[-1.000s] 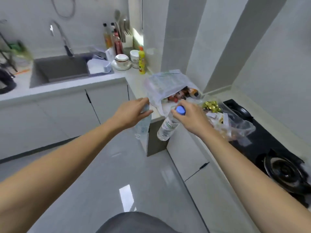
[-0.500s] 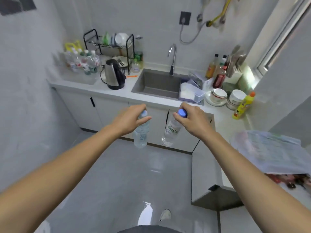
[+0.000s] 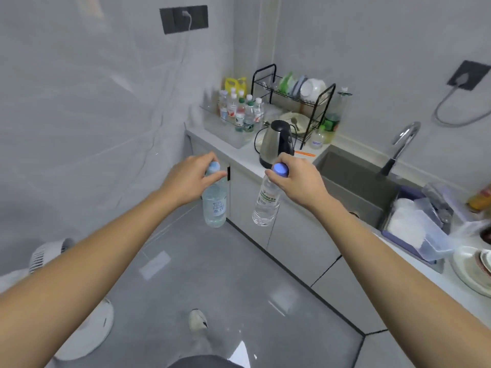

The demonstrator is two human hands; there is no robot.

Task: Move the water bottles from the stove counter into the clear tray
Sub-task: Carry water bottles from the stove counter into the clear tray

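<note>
Down at the far left a white fan point(image 3: 47, 254) stands on the grey floor point(image 3: 212, 274), partly behind the person's left forearm. The left hand point(image 3: 190, 179) is held out over the floor, its fingers closed around the neck of a water bottle point(image 3: 214, 205) just under the pale blue cap. That bottle hangs upright in the air, clear, with a small label of blue lettering.

Just beside it, apart and not touching, the right hand point(image 3: 297, 179) has its fingers wrapped around the neck of a second water bottle point(image 3: 266, 205), whose deeper blue cap shows above the knuckles. This one tilts slightly, its base toward the left, and carries a white label with green print.

Beyond the hands, on the pale counter point(image 3: 247, 152) in the corner, sits the clear tray point(image 3: 225, 128). Several small bottles point(image 3: 240, 110) with white and green caps stand in its back part; the front part looks bare. A yellow jug point(image 3: 235, 85) stands behind them.

To the right of the tray is a steel kettle point(image 3: 276, 142) with a black lid, and behind it a black wire dish rack point(image 3: 295, 99) holding bowls and plates. Farther right come the grey sink point(image 3: 353, 181) with its curved tap point(image 3: 401, 144), then a plastic container point(image 3: 417, 229) and stacked plates point(image 3: 475, 266) at the edge of view.
</note>
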